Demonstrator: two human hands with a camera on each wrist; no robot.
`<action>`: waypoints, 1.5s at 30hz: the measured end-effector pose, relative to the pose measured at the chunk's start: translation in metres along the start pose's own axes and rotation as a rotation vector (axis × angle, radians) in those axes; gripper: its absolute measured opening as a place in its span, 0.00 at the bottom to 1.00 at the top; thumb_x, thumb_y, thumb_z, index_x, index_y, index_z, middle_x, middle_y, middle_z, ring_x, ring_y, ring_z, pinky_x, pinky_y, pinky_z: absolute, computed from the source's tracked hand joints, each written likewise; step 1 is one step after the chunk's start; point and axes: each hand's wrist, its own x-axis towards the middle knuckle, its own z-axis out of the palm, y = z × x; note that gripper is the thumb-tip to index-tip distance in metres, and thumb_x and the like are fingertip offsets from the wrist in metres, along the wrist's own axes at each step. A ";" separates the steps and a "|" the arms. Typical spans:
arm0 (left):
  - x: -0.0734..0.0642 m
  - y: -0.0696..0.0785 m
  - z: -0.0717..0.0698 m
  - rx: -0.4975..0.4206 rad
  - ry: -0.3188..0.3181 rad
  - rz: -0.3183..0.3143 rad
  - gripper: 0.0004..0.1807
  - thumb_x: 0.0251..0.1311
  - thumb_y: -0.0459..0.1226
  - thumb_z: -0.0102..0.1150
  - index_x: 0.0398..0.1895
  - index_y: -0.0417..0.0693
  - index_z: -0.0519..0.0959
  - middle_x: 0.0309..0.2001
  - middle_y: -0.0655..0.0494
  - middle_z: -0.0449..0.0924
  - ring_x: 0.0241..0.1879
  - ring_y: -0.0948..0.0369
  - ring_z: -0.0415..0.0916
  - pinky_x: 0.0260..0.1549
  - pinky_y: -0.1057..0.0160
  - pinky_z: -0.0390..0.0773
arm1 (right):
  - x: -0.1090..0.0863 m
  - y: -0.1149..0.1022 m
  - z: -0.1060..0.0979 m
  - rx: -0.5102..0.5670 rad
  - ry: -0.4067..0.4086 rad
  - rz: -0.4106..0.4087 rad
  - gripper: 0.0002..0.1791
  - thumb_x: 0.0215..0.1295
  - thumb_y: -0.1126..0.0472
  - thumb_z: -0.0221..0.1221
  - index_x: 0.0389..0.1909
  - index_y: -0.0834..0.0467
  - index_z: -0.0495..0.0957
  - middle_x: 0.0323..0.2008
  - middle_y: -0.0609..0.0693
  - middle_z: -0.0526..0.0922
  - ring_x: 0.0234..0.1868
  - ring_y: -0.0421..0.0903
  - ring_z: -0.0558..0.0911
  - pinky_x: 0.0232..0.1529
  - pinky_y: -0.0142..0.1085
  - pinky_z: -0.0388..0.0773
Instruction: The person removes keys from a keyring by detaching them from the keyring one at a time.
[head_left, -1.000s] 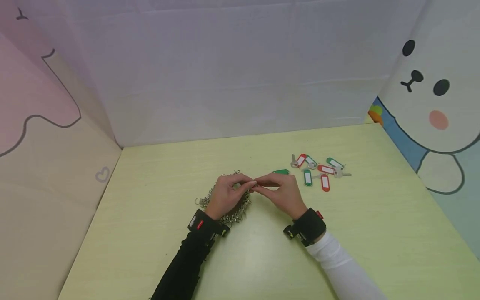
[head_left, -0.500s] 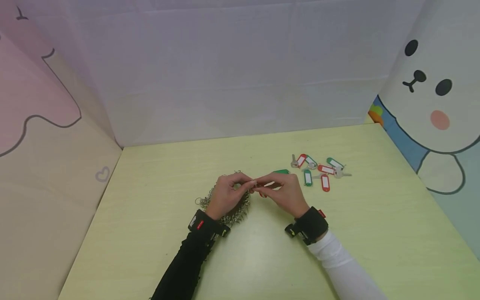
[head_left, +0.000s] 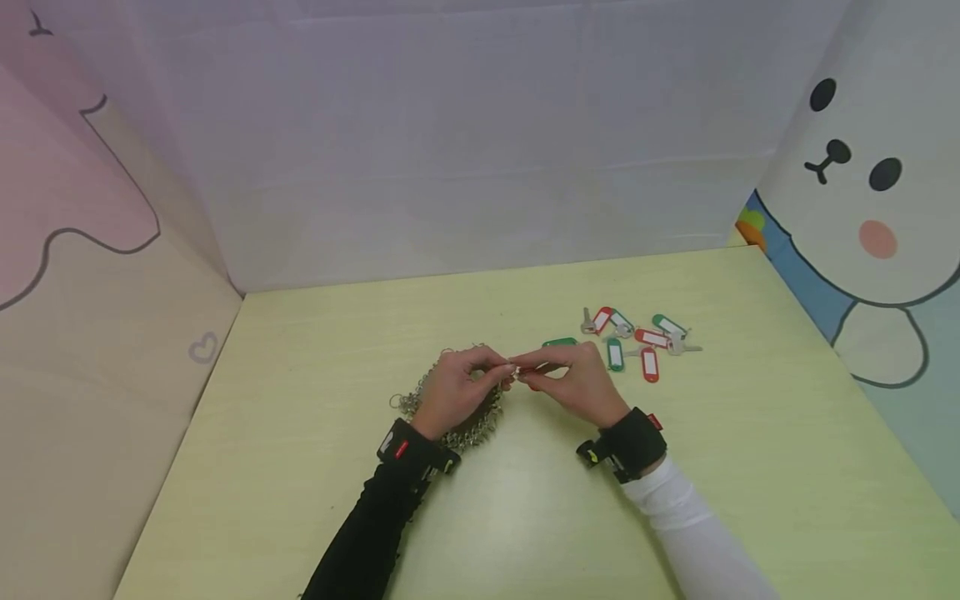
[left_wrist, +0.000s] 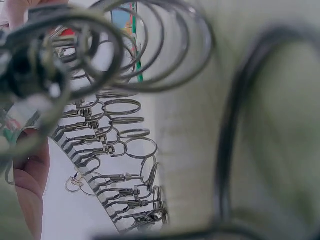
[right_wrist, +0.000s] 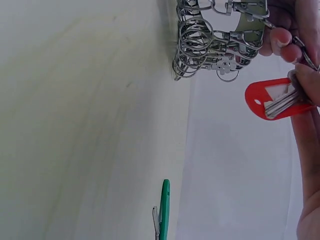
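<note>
In the head view my left hand (head_left: 459,392) and right hand (head_left: 581,383) meet fingertip to fingertip, left of the table's middle. A round metal holder (head_left: 480,429), hung with several clasps and split rings, lies around and under my left hand. The right wrist view has my right thumb and fingers pinching a silver key (right_wrist: 282,103) with a red key tag (right_wrist: 256,97). Beside them, my left fingertips pinch a small metal clasp (right_wrist: 302,48). Large in the left wrist view are the holder's split rings (left_wrist: 141,146), over part of my left hand.
Several red tags (head_left: 650,365) and green tags (head_left: 616,355) with keys (head_left: 677,344) lie right of my right hand. Another green tag (head_left: 558,342) lies just behind it. A pale cloth wall (head_left: 480,167) borders the table (head_left: 337,500) at the back.
My right wrist has shifted slightly to the right and back, its fingertips staying against the left ones. My left hand has hardly moved. The loose tags have stayed put.
</note>
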 end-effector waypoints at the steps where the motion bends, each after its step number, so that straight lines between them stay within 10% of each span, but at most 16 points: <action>1: 0.000 0.000 0.000 -0.002 -0.003 -0.001 0.05 0.71 0.39 0.64 0.38 0.51 0.88 0.31 0.60 0.89 0.34 0.67 0.86 0.33 0.62 0.81 | 0.000 0.000 -0.001 0.001 -0.005 0.004 0.17 0.58 0.74 0.72 0.48 0.57 0.90 0.40 0.51 0.92 0.38 0.46 0.91 0.39 0.38 0.87; 23: 0.000 0.002 -0.004 -0.033 0.021 -0.044 0.06 0.72 0.39 0.62 0.42 0.51 0.88 0.35 0.54 0.89 0.35 0.65 0.85 0.37 0.61 0.83 | 0.002 0.010 -0.021 -0.105 0.305 0.037 0.11 0.47 0.74 0.78 0.32 0.59 0.92 0.24 0.52 0.77 0.29 0.38 0.77 0.36 0.20 0.80; 34: -0.001 0.001 -0.005 -0.030 0.012 -0.079 0.07 0.72 0.41 0.63 0.42 0.54 0.89 0.37 0.62 0.89 0.39 0.66 0.85 0.40 0.60 0.83 | 0.001 0.018 -0.043 -0.172 0.454 0.225 0.11 0.57 0.73 0.73 0.41 0.62 0.91 0.27 0.56 0.78 0.29 0.32 0.70 0.39 0.16 0.76; 45: -0.002 0.001 -0.005 0.077 0.001 -0.106 0.07 0.73 0.43 0.61 0.43 0.58 0.89 0.39 0.68 0.88 0.39 0.67 0.84 0.37 0.64 0.80 | -0.006 0.033 -0.053 -0.251 0.362 0.475 0.07 0.66 0.67 0.69 0.43 0.63 0.90 0.34 0.60 0.81 0.37 0.51 0.79 0.30 0.24 0.70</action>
